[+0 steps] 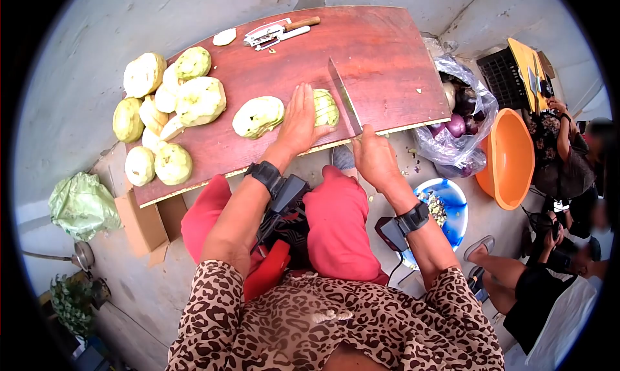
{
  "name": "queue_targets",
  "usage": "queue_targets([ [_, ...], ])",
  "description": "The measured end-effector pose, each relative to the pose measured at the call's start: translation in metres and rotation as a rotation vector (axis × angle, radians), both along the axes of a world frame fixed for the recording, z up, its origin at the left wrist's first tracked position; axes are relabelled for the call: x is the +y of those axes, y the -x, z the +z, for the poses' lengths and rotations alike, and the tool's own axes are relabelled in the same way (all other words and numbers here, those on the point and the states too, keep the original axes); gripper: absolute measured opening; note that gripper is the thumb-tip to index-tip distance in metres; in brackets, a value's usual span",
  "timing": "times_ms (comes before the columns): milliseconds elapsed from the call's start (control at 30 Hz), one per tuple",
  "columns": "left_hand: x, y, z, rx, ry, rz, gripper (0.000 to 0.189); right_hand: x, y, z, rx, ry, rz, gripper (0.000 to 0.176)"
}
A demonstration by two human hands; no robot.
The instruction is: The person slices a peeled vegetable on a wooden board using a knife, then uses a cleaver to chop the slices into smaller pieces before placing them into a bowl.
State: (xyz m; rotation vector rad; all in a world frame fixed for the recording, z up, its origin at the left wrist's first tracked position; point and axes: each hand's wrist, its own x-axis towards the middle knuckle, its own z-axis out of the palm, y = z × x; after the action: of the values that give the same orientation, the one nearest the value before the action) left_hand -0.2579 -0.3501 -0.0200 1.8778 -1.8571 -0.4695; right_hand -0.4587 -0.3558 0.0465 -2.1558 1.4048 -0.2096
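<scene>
Right grip (374, 154) is closed in a fist round the handle of the knife (345, 98), whose blade points away from me, its tip leaning left. Just left of the blade, and seemingly apart from it, the green-lined piece (327, 110) sits near my edge of the surface (387, 64). Its visible part runs longest away from me, roughly alongside the blade. My left hand (298, 122) is nearer it: spread thumb, straight fingers, laid against its left side. Beyond that hand lies a peeled vegetable (258, 117), untouched.
</scene>
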Motion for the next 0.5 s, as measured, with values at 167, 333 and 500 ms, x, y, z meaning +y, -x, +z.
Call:
queue_targets([
  [167, -0.003, 0.005, 0.002, -0.069, -0.066, -0.051, 0.102, 0.006, -0.001, 0.03, 0.05, -0.078, 0.025, 0.021],
  [333, 0.0, 0.004, -0.005, -0.105, -0.074, -0.071, 0.093, 0.015, 0.0, 0.034, 0.05, -0.09, 0.066, 0.021],
  [500, -0.001, 0.005, -0.003, -0.11, -0.111, -0.081, 0.09, 0.019, -0.003, 0.037, 0.074, -0.115, 0.076, 0.021],
])
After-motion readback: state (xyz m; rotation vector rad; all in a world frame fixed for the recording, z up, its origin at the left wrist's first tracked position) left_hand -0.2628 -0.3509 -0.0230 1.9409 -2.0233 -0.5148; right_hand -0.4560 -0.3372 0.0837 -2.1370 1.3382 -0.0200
